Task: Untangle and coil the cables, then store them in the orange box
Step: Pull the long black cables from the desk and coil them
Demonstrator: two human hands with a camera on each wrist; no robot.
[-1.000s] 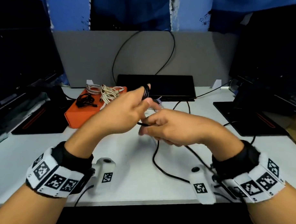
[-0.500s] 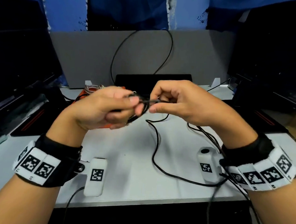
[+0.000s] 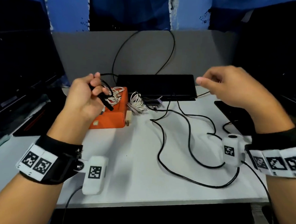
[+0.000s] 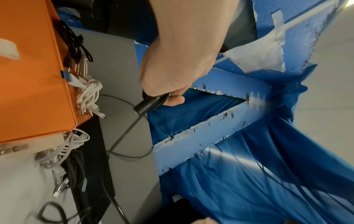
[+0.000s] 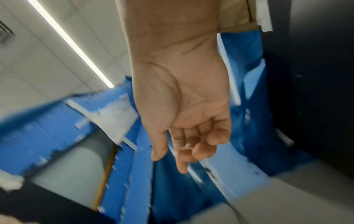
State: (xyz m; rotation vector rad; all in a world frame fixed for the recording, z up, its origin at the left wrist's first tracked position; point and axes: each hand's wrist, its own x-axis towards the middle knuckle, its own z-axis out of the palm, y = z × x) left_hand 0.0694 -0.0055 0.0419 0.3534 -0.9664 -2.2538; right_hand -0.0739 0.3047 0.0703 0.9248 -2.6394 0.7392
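My left hand is raised above the orange box and grips a small coil of black cable, whose plug sticks out below the fist. The left wrist view shows that hand curled round the black cable, beside the orange box. My right hand hovers at the right, over the desk's far side. In the right wrist view its fingers hang loosely curled and hold nothing. Coiled white cables lie on the box.
A white cable bundle and a dark cable clump lie right of the box. Long black leads snake across the white desk. A black flat device sits at the back, and dark monitors flank both sides.
The hands were together on the black cable at mid-desk. Now the right hand has let go and swung right, while the left hand carried the coil left, over the orange box.
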